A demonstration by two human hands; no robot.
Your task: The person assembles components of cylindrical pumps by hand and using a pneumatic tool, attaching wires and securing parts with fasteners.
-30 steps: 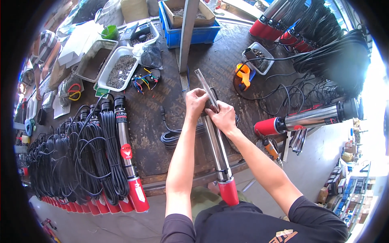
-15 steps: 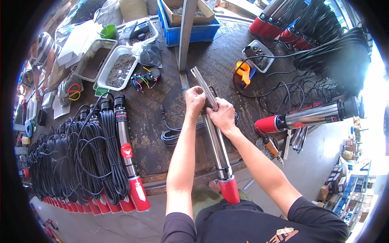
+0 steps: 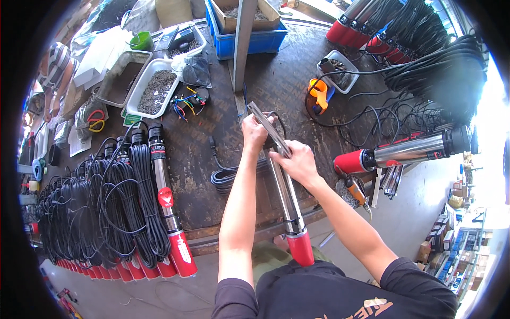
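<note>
A long steel pump tube with a red end (image 3: pixel 289 210) stands tilted between my arms, its red cap near my chest. Against its upper part lies a narrow metal strip (image 3: pixel 263 121) that rises past the tube's top. My left hand (image 3: pixel 254 133) grips the strip and the tube's top. My right hand (image 3: pixel 296 162) closes on the strip and tube just below. A black cable coil (image 3: pixel 229 174) lies on the bench to the left of the tube.
A row of finished pumps wound with black cable (image 3: pixel 127 202) fills the bench's left side. Another steel pump (image 3: pixel 406 151) lies at right, an orange tool (image 3: pixel 320 94) behind it. White trays of small parts (image 3: pixel 154 90) and a blue crate (image 3: pixel 249 37) stand at the back.
The metal strip and both hands have shifted slightly up along the tube; the tube itself stays tilted in the same place.
</note>
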